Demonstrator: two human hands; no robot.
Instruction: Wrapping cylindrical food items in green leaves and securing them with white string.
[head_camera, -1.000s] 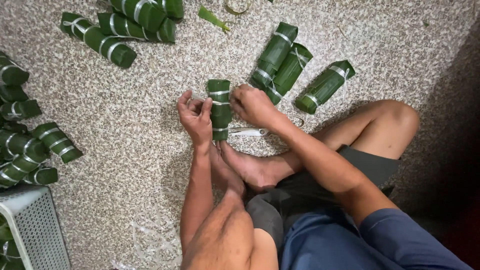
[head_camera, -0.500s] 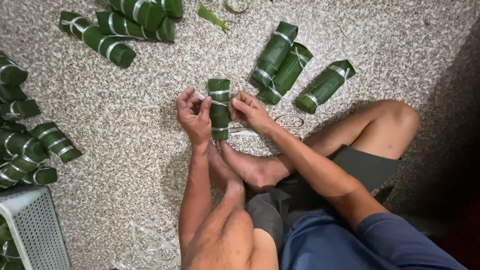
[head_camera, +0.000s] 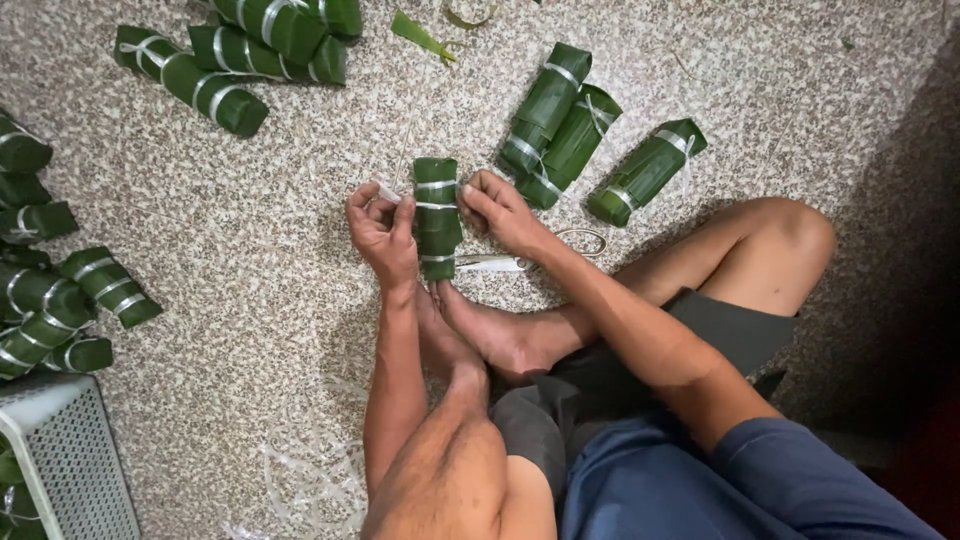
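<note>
A green leaf-wrapped roll (head_camera: 437, 215) stands upright on the speckled floor between my hands, bound with pale strips. My left hand (head_camera: 382, 232) pinches a white tie strip (head_camera: 388, 193) at the roll's upper left side. My right hand (head_camera: 500, 212) grips the other end of the strip against the roll's right side. Both hands touch the roll near its top band. My feet rest just below it.
Scissors (head_camera: 530, 258) lie on the floor right of the roll. Three tied rolls (head_camera: 575, 135) lie beyond my right hand. More rolls (head_camera: 240, 50) are piled at top left and several rolls (head_camera: 50, 290) at the left edge. A white crate (head_camera: 60, 460) stands bottom left. Loose strips (head_camera: 310, 470) lie near my knee.
My right hand has slid down from the roll's top to its right side. The left hand has drawn the strip out to the left.
</note>
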